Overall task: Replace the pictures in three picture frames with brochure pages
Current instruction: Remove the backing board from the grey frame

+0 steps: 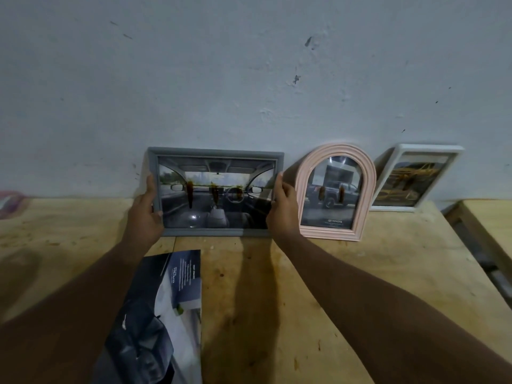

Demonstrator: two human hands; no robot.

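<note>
A grey rectangular picture frame stands on the wooden table against the wall, showing a car-interior page. My left hand grips its left edge and my right hand grips its right edge. Right of it a pink arched frame leans on the wall with a pickup-truck page inside. Further right a white frame leans tilted, holding a yellow picture. A car brochure lies flat on the table near me, partly under my left forearm.
The wooden table meets a pale blue wall at the back. A second wooden surface sits at the right across a gap. Something pink lies at the far left edge.
</note>
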